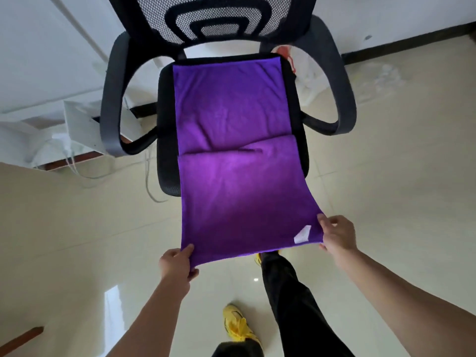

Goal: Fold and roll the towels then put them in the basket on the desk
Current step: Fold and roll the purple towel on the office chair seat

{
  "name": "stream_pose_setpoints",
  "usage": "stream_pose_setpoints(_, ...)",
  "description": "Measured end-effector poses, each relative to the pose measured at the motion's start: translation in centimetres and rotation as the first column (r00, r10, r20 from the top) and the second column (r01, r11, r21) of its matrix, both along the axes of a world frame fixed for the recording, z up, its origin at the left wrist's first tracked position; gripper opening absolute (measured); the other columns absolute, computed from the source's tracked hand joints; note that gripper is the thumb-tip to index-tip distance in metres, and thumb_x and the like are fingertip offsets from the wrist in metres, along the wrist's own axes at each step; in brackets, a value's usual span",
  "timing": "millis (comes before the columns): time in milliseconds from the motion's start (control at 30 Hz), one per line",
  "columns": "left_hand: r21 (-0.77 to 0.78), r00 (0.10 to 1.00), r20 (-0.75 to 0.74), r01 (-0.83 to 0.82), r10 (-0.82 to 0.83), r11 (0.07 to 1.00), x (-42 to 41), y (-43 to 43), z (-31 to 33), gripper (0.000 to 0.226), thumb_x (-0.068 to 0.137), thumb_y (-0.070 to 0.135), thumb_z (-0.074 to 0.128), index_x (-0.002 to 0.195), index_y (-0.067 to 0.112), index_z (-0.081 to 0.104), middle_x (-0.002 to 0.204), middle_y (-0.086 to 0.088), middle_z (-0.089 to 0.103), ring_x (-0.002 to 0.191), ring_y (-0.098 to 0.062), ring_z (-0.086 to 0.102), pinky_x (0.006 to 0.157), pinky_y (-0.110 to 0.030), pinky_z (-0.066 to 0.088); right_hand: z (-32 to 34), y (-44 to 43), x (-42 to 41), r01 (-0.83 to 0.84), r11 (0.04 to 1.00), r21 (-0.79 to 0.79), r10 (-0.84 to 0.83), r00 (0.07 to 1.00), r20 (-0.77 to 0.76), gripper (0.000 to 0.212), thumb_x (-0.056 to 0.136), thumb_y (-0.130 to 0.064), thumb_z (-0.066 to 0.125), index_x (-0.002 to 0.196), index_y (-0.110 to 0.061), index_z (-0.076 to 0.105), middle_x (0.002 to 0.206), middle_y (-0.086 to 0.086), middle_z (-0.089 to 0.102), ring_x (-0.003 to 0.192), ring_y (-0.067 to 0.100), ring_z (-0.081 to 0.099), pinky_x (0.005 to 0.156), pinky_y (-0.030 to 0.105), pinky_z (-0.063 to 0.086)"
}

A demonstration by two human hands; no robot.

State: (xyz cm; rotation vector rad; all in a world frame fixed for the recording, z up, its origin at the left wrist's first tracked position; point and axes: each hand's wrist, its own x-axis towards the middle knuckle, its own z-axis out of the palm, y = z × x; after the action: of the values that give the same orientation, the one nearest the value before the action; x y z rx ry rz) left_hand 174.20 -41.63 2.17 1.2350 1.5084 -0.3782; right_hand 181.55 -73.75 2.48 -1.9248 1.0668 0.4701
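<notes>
Purple towel [239, 155] lengthwise on chair seat [164, 140]; both hands [177, 264] [337, 238] pinching near corners

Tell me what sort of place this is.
Probably an office or home workroom: a mesh-backed office chair holds the purple towel, white furniture with trailing cables stands at the left, and the floor is glossy tile.

Two curved armrests, the left armrest [113, 99] and the right armrest [340, 81], flank the chair seat [164, 124]. The mesh backrest [213, 19] walls its far side. The near edge lies open.
</notes>
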Motion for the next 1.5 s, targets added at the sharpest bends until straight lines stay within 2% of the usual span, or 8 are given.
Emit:
stream_pose_setpoints(400,0.039,0.971,0.059,0.228,-0.230,0.973,-10.1,2.0,3.9,0.036,0.082,0.011,0.074,0.110,0.008,0.051,0.075,-0.010,0.058,0.049,-0.020,0.040,0.045,-0.027,0.039,3.6,0.9,-13.1,0.158,0.977,0.142,-0.161,0.987,0.011,0.029,0.083,-0.016,0.074,0.106,-0.005,0.061,0.094,0.016,0.064,0.061,0.020,0.058,0.036,0.019,0.047)
stream_pose_setpoints(633,0.074,0.957,-0.026,0.291,-0.290,0.954,-13.7,1.9,2.8,0.037,0.084,0.017,0.073,0.112,0.004,0.054,0.073,-0.015,0.057,0.049,-0.021,0.040,0.044,-0.026,0.037,2.7,-0.5,-16.5,0.180,0.972,0.154,-0.173,0.983,-0.060,0.026,0.086,-0.013,0.071,0.109,-0.003,0.063,0.076,0.011,0.059,0.055,0.018,0.049,0.040,0.021,0.049)
stream_pose_setpoints(800,0.057,0.975,0.098,0.193,-0.197,0.980,-11.1,2.1,3.1,0.025,0.091,0.005,0.061,0.110,0.010,0.044,0.073,-0.015,0.059,0.045,-0.021,0.057,0.040,-0.026,0.052,2.7,-0.2,-14.3,0.183,0.965,0.190,-0.187,0.982,0.003,0.028,0.086,-0.019,0.071,0.109,-0.011,0.058,0.070,0.008,0.056,0.049,0.017,0.046,0.047,0.025,0.047)
stream_pose_setpoints(933,0.000,0.975,0.191,0.115,-0.112,0.993,-7.0,2.8,3.7,0.014,0.094,-0.003,0.050,0.090,0.010,0.051,0.074,-0.015,0.059,0.035,-0.014,0.058,0.039,-0.022,0.051,3.4,0.5,-9.4,0.204,0.947,0.246,-0.224,0.973,0.057,0.006,0.090,-0.014,0.066,0.087,-0.017,0.061,0.068,0.007,0.058,0.047,0.015,0.050,0.043,0.021,0.047)
stream_pose_setpoints(1200,-0.005,0.926,0.350,0.155,-0.143,0.988,3.6,4.1,5.2,0.020,0.084,-0.017,0.051,0.083,-0.001,0.062,0.075,-0.014,0.056,0.060,-0.020,0.055,0.054,-0.021,0.054,4.0,0.7,2.4,0.146,0.895,0.421,-0.174,0.984,0.029,0.039,0.082,0.015,0.041,0.088,-0.013,0.068,0.081,0.008,0.064,0.062,0.012,0.059,0.054,0.022,0.050)
stream_pose_setpoints(1300,0.151,0.869,0.296,0.367,-0.397,0.918,7.7,4.0,6.1,0.034,0.074,-0.021,0.056,0.099,-0.001,0.066,0.073,-0.010,0.058,0.062,-0.020,0.053,0.061,-0.021,0.051,4.5,1.0,6.6,-0.045,0.951,0.307,0.002,0.990,0.139,0.028,0.078,0.011,0.063,0.088,-0.014,0.072,0.081,0.007,0.062,0.065,0.014,0.055,0.052,0.020,0.048)
stream_pose_setpoints(1400,0.374,0.735,0.120,0.589,-0.667,0.716,11.2,4.4,6.6,0.036,0.075,-0.013,0.061,0.099,0.012,0.068,0.065,-0.005,0.056,0.054,-0.019,0.046,0.044,-0.016,0.038,5.2,1.1,10.2,-0.136,0.959,0.247,0.082,0.972,0.220,0.009,0.081,-0.004,0.071,0.087,-0.010,0.071,0.070,0.004,0.061,0.058,0.012,0.054,0.047,0.018,0.045)
stream_pose_setpoints(1500,0.507,0.713,0.073,0.575,-0.698,0.641,14.7,5.1,6.5,0.019,0.080,-0.001,0.063,0.094,0.009,0.072,0.062,-0.003,0.057,0.058,-0.020,0.049,0.052,-0.022,0.038,5.8,1.3,13.8,-0.208,0.958,0.198,0.152,0.952,0.265,0.007,0.084,-0.013,0.072,0.079,-0.016,0.068,0.072,-0.002,0.063,0.061,0.010,0.056,0.055,0.024,0.046)
